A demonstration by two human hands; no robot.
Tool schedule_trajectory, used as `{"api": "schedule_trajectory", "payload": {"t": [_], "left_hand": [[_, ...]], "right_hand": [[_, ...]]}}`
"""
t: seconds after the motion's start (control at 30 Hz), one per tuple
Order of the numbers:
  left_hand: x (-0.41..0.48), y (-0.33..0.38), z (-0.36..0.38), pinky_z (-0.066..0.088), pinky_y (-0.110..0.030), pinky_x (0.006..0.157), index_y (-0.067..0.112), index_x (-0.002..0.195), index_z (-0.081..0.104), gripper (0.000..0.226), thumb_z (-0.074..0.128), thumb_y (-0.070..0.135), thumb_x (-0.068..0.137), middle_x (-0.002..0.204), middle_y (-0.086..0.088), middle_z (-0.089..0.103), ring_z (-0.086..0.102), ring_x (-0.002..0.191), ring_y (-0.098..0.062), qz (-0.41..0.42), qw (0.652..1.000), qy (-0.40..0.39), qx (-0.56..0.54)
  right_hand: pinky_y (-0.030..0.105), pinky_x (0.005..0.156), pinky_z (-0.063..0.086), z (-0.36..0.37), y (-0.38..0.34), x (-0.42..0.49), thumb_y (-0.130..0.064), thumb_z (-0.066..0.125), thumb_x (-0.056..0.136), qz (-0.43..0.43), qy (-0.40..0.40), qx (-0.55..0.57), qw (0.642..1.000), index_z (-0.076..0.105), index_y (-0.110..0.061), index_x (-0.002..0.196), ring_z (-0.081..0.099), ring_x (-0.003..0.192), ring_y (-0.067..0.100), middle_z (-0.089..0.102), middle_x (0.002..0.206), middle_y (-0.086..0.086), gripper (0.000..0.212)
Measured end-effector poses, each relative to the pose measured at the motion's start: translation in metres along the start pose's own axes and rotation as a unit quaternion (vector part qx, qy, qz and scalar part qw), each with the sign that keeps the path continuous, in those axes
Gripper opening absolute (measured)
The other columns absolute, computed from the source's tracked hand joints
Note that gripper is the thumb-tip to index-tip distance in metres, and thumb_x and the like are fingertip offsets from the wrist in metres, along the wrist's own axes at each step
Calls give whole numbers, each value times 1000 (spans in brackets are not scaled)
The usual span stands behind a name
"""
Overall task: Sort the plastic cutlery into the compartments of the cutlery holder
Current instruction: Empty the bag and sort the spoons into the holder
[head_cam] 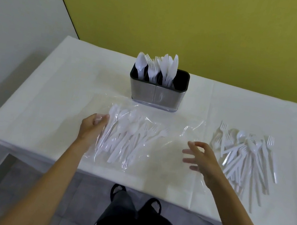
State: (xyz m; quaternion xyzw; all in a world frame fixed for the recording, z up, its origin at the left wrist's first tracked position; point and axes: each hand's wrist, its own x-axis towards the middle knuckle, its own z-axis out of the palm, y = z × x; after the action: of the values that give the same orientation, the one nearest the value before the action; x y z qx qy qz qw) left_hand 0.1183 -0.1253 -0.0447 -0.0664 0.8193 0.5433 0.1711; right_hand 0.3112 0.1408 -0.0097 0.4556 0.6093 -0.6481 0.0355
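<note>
At our 10 o'clock, our left hand (93, 126) curls its fingers (101, 119) round the left edge of the clear plastic bag of white cutlery (140, 136), handles running from 7 to 1 o'clock on the white-covered worktop (49, 96). The part-filled steel cutlery holder (158, 90) stands beyond at 12 o'clock. Our right hand (201, 157) hovers with fingers spread, holding nothing; the loose heap of white plastic forks, spoons and knives (248, 155) lies just beside it at 3 o'clock, so this hand is nearer.

bare arms (50, 176) — dark trousers (123, 203), black slippers (151, 200)
</note>
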Motion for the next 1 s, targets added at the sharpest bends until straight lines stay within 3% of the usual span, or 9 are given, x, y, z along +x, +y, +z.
{"api": "schedule_trajectory", "payload": {"t": [0.07,0.17,0.23,0.37,0.5,0.63,0.77,0.87,1.0], "left_hand": [[1,7,-5,47,-23,65,23,81,66,14,62,33,91,74,0,63,54,64,-13,18,1000,3,0],[-4,21,-6,56,-35,67,18,88,71,15,62,30,89,76,-2,66,62,67,-17,63,998,14,-17],[-11,28,-2,59,-38,62,16,87,71,15,61,27,91,70,-1,63,63,68,-20,104,994,28,-25],[-27,46,9,55,-35,62,22,83,70,17,61,33,91,61,7,59,63,63,-19,174,984,35,7],[-40,65,19,54,-37,68,24,82,72,17,62,36,89,58,12,62,62,58,-6,201,978,31,35],[-57,93,23,48,-29,58,13,85,72,16,62,23,91,58,0,57,55,55,-14,196,980,-25,-21],[-71,115,12,44,-21,46,11,85,71,12,65,20,90,64,-10,66,58,51,-17,183,973,-139,5],[-72,124,7,41,-17,46,20,73,68,13,70,19,85,65,4,69,61,55,-11,191,969,-154,40],[-75,134,7,40,-17,44,19,70,63,16,73,20,82,62,7,66,61,52,-9,193,969,-148,40]], "right_hand": [[33,66,52,-6,2,3,-45,51,94,89,-32,145,985,52,-14,106,68,79,23,70,97,6,33],[28,54,58,-12,9,10,-15,65,86,192,-98,411,886,55,-3,101,71,65,22,69,87,13,21],[19,52,56,-13,11,12,2,61,85,199,-135,379,894,57,1,113,70,59,11,69,92,11,28],[7,32,38,-5,6,18,-6,49,96,195,-207,174,943,66,-7,110,44,33,0,74,93,4,22],[8,34,31,13,4,27,-17,52,95,143,-280,30,949,61,-7,120,31,33,2,67,85,4,28],[11,31,27,25,-4,27,-28,43,99,142,-340,-3,930,57,-9,117,29,31,3,60,72,3,30],[10,31,24,30,9,31,-13,44,98,133,-337,64,930,55,-8,99,32,34,1,48,70,3,12],[10,42,37,33,20,25,-13,50,97,86,-316,90,941,54,-10,95,48,47,2,53,78,2,6],[30,84,54,34,31,27,-29,85,67,-3,-345,188,919,66,3,103,67,96,23,67,107,15,52]]}}
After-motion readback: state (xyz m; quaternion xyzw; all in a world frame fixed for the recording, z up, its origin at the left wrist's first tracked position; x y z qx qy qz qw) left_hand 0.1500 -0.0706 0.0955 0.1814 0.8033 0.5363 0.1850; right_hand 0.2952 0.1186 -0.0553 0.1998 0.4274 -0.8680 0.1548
